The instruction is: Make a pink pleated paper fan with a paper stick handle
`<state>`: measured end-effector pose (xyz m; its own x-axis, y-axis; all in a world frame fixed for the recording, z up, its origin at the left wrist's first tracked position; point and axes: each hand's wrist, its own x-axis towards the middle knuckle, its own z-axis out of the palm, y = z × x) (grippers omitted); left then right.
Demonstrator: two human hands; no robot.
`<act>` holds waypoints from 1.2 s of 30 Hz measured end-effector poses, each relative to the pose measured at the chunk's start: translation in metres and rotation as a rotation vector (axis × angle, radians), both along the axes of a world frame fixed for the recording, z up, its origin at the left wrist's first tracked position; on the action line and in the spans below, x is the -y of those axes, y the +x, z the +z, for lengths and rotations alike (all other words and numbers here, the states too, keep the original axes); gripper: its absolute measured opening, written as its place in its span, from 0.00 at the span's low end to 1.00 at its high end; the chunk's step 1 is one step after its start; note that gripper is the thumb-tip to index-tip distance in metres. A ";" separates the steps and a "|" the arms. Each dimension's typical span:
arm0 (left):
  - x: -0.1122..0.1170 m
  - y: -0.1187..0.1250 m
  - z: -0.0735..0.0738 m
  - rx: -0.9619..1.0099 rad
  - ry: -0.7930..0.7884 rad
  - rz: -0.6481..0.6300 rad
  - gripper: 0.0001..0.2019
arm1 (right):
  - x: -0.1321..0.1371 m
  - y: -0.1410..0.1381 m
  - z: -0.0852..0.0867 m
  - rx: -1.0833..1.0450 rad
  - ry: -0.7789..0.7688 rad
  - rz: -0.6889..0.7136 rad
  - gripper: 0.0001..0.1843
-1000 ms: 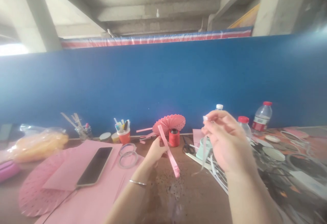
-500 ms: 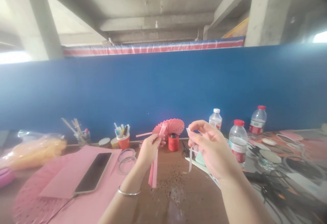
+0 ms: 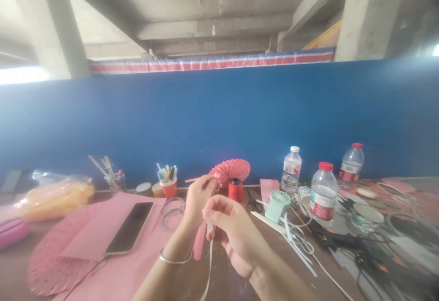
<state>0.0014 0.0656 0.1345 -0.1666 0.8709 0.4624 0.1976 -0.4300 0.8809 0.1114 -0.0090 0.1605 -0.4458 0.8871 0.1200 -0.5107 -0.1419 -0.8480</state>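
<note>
My left hand [image 3: 200,200] is closed on a folded strip of pink paper [image 3: 199,242], which hangs down below the fingers. Close in front of it, my right hand [image 3: 228,230] pinches a narrow white strip [image 3: 210,264], its tail dangling toward the table. The hands overlap in view, so I cannot tell whether the white strip touches the pink paper. Behind them a pleated pink paper fan [image 3: 231,170] stands by a red spool of thread [image 3: 235,190].
To the left lie a phone [image 3: 130,228] on pink sheets [image 3: 144,264] and a red cup [image 3: 169,188] of pens. At right are a mint handheld fan [image 3: 277,207], white strips [image 3: 298,246], scissors [image 3: 253,198], water bottles [image 3: 323,196] and dark cables [image 3: 363,260].
My right hand has moved left and down with the white strip, up to my left hand. The mint fan and white strips at right have come into view.
</note>
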 end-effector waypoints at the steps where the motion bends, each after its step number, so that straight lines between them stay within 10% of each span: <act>1: 0.001 0.001 0.002 0.051 -0.007 -0.039 0.09 | -0.001 -0.003 -0.003 0.005 0.005 -0.013 0.08; 13: 0.037 0.021 0.033 0.351 -0.048 -0.245 0.07 | -0.027 0.001 -0.014 -0.068 0.090 -0.215 0.09; 36: 0.040 0.007 0.035 0.135 -0.053 -0.378 0.10 | -0.026 0.013 -0.005 -0.160 0.102 -0.225 0.09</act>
<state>0.0083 0.0255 0.1700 0.1136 0.9045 0.4110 -0.0849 -0.4033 0.9111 0.1247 0.0169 0.1551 -0.2075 0.9413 0.2663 -0.6483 0.0715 -0.7580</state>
